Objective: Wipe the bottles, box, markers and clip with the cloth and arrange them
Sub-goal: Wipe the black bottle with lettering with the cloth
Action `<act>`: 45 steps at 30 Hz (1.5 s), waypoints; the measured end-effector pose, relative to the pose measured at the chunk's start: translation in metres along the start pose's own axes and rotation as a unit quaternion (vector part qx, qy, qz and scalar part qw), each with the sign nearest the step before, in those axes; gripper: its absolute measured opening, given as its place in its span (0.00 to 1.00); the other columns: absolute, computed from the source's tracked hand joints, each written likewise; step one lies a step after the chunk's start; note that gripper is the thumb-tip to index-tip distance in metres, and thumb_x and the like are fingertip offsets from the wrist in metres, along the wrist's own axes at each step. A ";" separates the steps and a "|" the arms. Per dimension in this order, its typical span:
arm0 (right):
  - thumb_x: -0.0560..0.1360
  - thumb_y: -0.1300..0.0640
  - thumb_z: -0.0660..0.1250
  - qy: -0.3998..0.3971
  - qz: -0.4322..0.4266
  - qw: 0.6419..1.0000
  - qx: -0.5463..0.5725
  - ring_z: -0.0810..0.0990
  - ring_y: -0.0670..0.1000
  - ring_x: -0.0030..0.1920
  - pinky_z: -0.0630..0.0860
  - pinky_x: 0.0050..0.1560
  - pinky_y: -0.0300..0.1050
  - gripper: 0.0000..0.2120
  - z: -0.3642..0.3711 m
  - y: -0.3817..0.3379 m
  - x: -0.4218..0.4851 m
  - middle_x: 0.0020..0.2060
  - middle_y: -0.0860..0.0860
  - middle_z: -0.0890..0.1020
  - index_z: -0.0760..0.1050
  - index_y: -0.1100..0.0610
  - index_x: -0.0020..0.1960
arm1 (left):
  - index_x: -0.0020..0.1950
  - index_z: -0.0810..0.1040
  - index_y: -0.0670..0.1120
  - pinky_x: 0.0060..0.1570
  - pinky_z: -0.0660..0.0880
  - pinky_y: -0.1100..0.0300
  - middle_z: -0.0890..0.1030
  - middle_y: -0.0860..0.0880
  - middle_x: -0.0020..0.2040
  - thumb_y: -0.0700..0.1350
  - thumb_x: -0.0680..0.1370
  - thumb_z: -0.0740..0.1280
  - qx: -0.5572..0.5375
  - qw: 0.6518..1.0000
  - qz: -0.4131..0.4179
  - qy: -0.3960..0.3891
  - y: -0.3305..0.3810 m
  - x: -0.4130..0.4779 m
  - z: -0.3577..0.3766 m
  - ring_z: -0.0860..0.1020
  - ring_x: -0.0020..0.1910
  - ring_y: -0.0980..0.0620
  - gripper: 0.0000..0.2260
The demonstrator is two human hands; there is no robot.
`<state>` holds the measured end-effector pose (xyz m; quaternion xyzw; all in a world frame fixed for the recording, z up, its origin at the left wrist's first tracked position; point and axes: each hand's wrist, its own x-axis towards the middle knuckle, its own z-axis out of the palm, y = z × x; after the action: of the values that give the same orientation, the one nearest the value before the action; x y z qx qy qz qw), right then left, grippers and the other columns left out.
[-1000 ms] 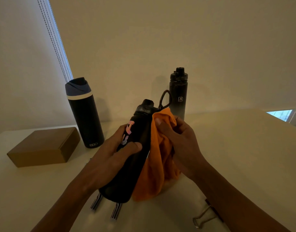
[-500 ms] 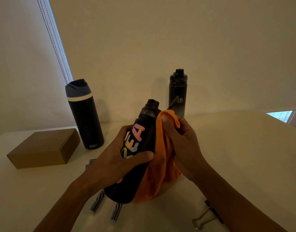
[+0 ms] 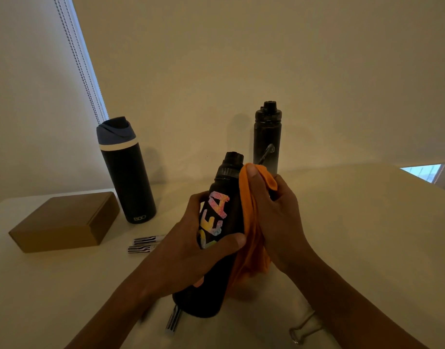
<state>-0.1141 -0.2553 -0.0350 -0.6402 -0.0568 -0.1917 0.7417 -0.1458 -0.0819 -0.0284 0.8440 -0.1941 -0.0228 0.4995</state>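
**Item 1, in hand.** Black metal bottle with multicoloured lettering [image 3: 232, 217]: centre foreground, tilted with its cap pointing away, above the white table [image 3: 367, 235]. Whether its base touches the table cannot be told.
- Left hand [image 3: 188, 250]: fingers and thumb wrapped around the bottle's middle.
- Right hand [image 3: 279, 222]: clutches the bunched orange cloth [image 3: 254, 255] and presses it against the bottle's right flank, thumb up near the collar.

**Change over the last 1 s.** The bottle has rotated in the left hand. Its lettering was only a sliver at the edge and now faces the camera. The carry loop, which stood clear beside the cap, has swung mostly behind the cloth. The left forearm has shifted and uncovered 2 markers by the box.

**Reading.** The turn brings an unwiped strip under the cloth, so bottle 1 of 3 is probably mid-wipe, being worked around its girth.

**Items waiting, positions unchanged.**
- Tall dark bottle with blue lid [image 3: 128, 180]: upright, rear left.
- Black screw-cap bottle [image 3: 266, 137]: upright, behind the hands.
- Brown cardboard box [image 3: 65, 220]: left.
- Striped markers [image 3: 147, 240]: 2 lie beside the box and 1 lies under the held bottle's base.
- Wire binder clip [image 3: 304, 328]: near edge, beside the right forearm.
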 end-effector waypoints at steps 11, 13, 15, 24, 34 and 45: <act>0.63 0.39 0.74 -0.097 0.056 0.992 0.055 0.85 0.53 0.52 0.82 0.52 0.50 0.29 -0.017 -0.005 0.007 0.52 0.52 0.85 0.78 0.51 0.59 | 0.68 0.68 0.63 0.36 0.77 0.72 0.84 0.62 0.42 0.51 0.81 0.65 -0.141 0.990 0.020 0.012 0.000 -0.003 -0.014 0.82 0.37 0.64 0.16; 0.63 0.37 0.74 -0.076 0.055 0.994 0.063 0.85 0.54 0.52 0.82 0.50 0.50 0.30 -0.015 -0.005 0.007 0.53 0.52 0.85 0.77 0.51 0.61 | 0.68 0.68 0.68 0.37 0.79 0.67 0.85 0.59 0.49 0.57 0.79 0.67 -0.129 0.992 0.016 0.004 -0.001 -0.002 -0.013 0.84 0.41 0.61 0.19; 0.64 0.32 0.74 -0.059 0.049 0.995 0.062 0.85 0.55 0.53 0.82 0.52 0.54 0.32 -0.014 -0.003 0.007 0.54 0.53 0.84 0.77 0.50 0.61 | 0.62 0.68 0.78 0.40 0.81 0.64 0.83 0.63 0.52 0.63 0.72 0.68 -0.123 0.992 -0.004 -0.008 -0.001 -0.002 -0.013 0.84 0.47 0.60 0.20; 0.72 0.34 0.64 -0.023 0.057 0.996 0.058 0.86 0.57 0.47 0.84 0.47 0.54 0.26 -0.005 0.001 0.002 0.47 0.56 0.85 0.79 0.54 0.57 | 0.66 0.62 0.74 0.40 0.81 0.65 0.82 0.67 0.50 0.70 0.73 0.68 -0.114 0.993 -0.017 -0.017 -0.001 0.000 -0.010 0.83 0.47 0.63 0.24; 0.63 0.35 0.73 -0.093 0.074 0.992 0.041 0.85 0.55 0.53 0.81 0.56 0.59 0.34 -0.015 0.003 0.006 0.54 0.52 0.85 0.77 0.51 0.63 | 0.65 0.63 0.72 0.36 0.78 0.70 0.83 0.64 0.51 0.62 0.76 0.66 -0.131 0.991 -0.031 0.007 -0.001 -0.001 -0.013 0.83 0.44 0.66 0.20; 0.73 0.32 0.63 -0.041 0.052 0.997 0.044 0.86 0.58 0.47 0.83 0.48 0.58 0.27 -0.004 -0.004 -0.001 0.48 0.55 0.86 0.80 0.52 0.58 | 0.70 0.54 0.70 0.45 0.78 0.70 0.77 0.78 0.53 0.68 0.75 0.66 -0.041 0.999 0.018 -0.002 -0.002 0.002 0.001 0.80 0.54 0.70 0.29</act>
<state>-0.1170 -0.2590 -0.0326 -0.6160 -0.0623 -0.1243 0.7754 -0.1438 -0.0830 -0.0304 0.8190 -0.2094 -0.0234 0.5337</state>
